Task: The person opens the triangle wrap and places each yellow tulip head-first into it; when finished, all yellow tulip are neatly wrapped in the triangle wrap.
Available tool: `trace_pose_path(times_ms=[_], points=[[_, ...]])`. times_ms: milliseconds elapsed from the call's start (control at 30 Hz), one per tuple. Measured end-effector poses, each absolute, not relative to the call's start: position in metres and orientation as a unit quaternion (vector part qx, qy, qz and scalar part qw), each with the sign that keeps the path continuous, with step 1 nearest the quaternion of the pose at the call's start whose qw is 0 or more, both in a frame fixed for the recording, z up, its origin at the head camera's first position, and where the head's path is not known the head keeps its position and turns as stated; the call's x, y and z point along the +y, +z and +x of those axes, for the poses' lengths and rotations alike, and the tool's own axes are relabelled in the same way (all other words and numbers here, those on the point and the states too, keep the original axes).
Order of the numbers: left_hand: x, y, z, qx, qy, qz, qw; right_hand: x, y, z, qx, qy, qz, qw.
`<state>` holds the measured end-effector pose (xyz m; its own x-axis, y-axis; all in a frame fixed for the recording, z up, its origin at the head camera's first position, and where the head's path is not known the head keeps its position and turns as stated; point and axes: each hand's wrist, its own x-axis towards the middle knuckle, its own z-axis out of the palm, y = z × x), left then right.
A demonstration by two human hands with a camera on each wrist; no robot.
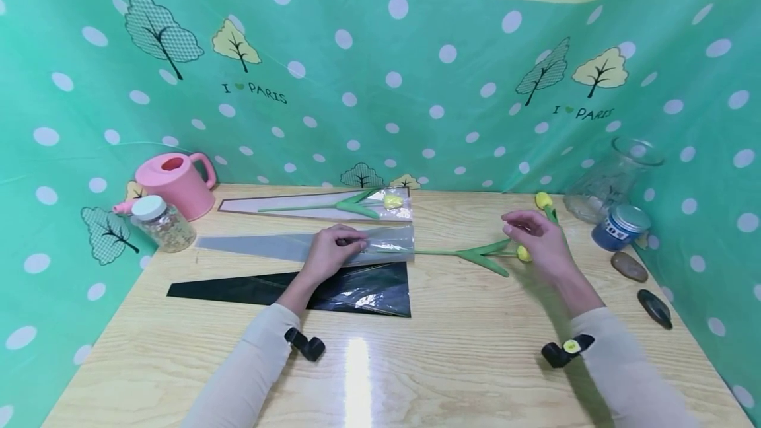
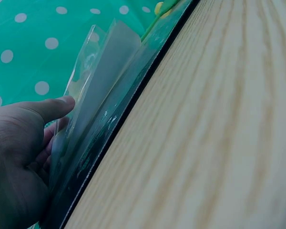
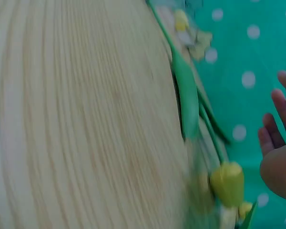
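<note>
My left hand (image 1: pixel 331 251) pinches the upper layer of a grey, clear-fronted flower sleeve (image 1: pixel 255 247) near its wide end. In the left wrist view, thumb and curled fingers (image 2: pixel 48 110) grip that film, which is raised. The stem end of a yellow artificial tulip (image 1: pixel 483 256) lies inside the sleeve's mouth; its leaves and bloom lie outside on the table. Over the bloom, my right hand (image 1: pixel 542 243) is held with loose fingers and nothing in them. The right wrist view shows it apart from the yellow bloom (image 3: pixel 227 184).
Behind lies a white sleeve (image 1: pixel 244 206) with a tulip in it; a black sleeve (image 1: pixel 238 289) lies in front. A pink watering can (image 1: pixel 178 183) and a jar (image 1: pixel 166 226) stand left. A glass vase (image 1: pixel 600 183), blue jar (image 1: pixel 618 226) and two stones (image 1: pixel 629 267) are right.
</note>
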<state>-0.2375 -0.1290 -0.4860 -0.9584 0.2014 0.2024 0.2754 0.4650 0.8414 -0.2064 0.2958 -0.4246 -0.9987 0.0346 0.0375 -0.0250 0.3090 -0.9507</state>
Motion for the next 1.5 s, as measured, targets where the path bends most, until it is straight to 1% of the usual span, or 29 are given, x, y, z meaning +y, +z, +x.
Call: trace_pose_path(times_ms=[233, 500, 667, 833, 1100, 1333, 1500], points=[[-0.129, -0.486, -0.237, -0.857, -0.496, -0.138, 0.035, 0.329, -0.44, -0.209, -0.879, 0.473, 0.064, 0.0], [-0.129, -0.487, -0.238, -0.858, -0.493, -0.139, 0.037, 0.345, -0.451, -0.212, -0.902, 0.424, 0.072, -0.038], [-0.129, -0.488, -0.238, -0.858, -0.493, -0.138, 0.036, 0.347, -0.458, -0.213, -0.908, 0.409, 0.077, -0.046], [-0.129, -0.488, -0.239, -0.858, -0.493, -0.142, 0.038, 0.345, -0.466, -0.212, -0.912, 0.401, 0.081, -0.033], [-0.128, -0.487, -0.239, -0.86, -0.489, -0.142, 0.038, 0.336, -0.469, -0.212, -0.928, 0.36, 0.096, 0.016], [-0.126, -0.486, -0.238, -0.854, -0.499, -0.145, 0.033, 0.324, -0.465, -0.209, -0.928, 0.363, 0.082, 0.012], [-0.123, -0.484, -0.239, -0.855, -0.495, -0.149, 0.037, 0.306, -0.463, -0.215, -0.914, 0.393, 0.098, 0.01]])
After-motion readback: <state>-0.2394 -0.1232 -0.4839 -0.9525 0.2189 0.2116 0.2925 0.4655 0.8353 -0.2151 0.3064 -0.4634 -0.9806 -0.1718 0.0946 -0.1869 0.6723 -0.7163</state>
